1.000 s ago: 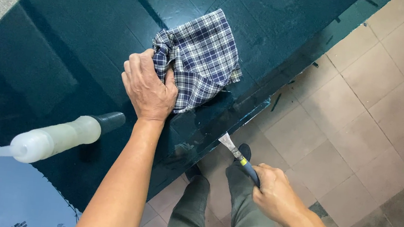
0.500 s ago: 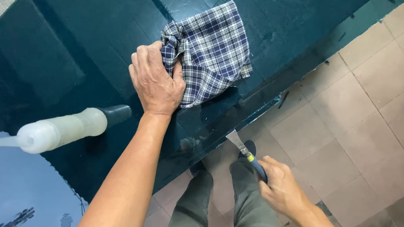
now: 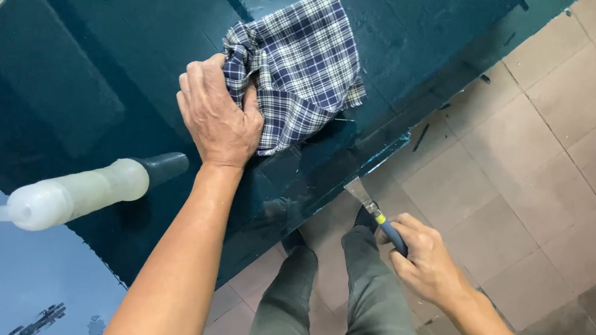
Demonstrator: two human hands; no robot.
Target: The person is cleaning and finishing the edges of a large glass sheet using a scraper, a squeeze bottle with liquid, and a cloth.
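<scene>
Left hand [image 3: 219, 112] pressed flat on dark green glass counter [image 3: 90, 60], fingers clenched on bunched corner of blue-and-white plaid cloth [image 3: 300, 66]. Cloth spread on counter, near its front edge, partly under the palm. Right hand [image 3: 427, 264] off the counter, over tiled floor [image 3: 546, 162], fingers closed around blue handle of putty knife [image 3: 374, 210]; blade tip touching counter's front edge. Translucent sealant cartridge [image 3: 73, 193] with dark end lying toward counter's left edge, well apart from cloth.

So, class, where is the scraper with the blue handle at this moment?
In the head view the scraper is lower right of centre, gripped by the right hand, its blade at the edge of the dark green panel, below the checked cloth.
</scene>
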